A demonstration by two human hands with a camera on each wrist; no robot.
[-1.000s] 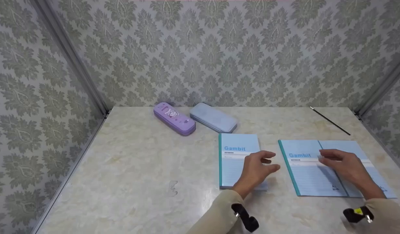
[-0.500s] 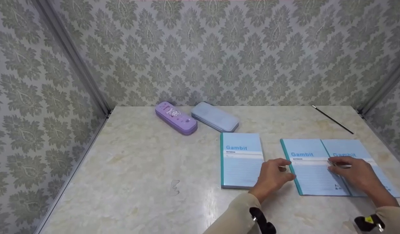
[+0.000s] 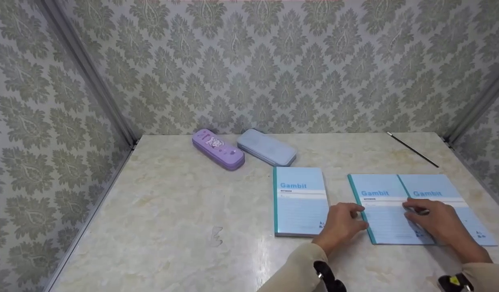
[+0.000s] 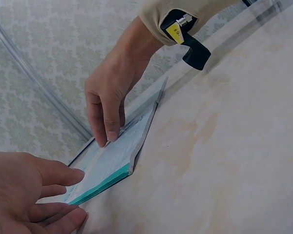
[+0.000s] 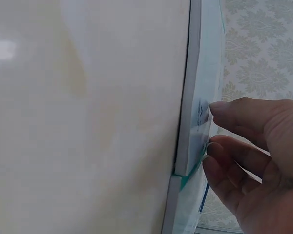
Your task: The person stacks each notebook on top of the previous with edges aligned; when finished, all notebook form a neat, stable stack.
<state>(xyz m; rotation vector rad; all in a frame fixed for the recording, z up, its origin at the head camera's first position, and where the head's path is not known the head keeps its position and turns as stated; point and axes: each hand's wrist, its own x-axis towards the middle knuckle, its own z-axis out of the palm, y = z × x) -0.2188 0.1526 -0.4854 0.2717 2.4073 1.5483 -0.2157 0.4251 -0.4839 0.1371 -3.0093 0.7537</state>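
Observation:
Two light-blue notebooks with teal spines lie side by side on the right. My left hand (image 3: 342, 225) is at the left notebook (image 3: 381, 227)'s spine, its fingertips apart along that edge; the left wrist view shows them close against the teal spine (image 4: 105, 185). My right hand (image 3: 437, 219) reaches over the seam between the two, with bent fingertips at the spine of the right notebook (image 3: 431, 182). In the right wrist view, the thumb (image 5: 229, 113) touches or nearly touches a cover, apart from the other fingers. Left of both hands sits another notebook (image 3: 300, 211), apparently a stack.
Behind the notebooks lie a purple pencil case (image 3: 219, 149) and a pale-blue case (image 3: 267, 148). A thin black pencil (image 3: 413, 150) rests at the back right. Patterned walls (image 3: 249, 69) enclose the marbled table (image 3: 172, 227) at the back and sides.
My left hand has moved right and down, from over the left notebook stack to the pair's left spine. The right hand has come down slightly to the seam.

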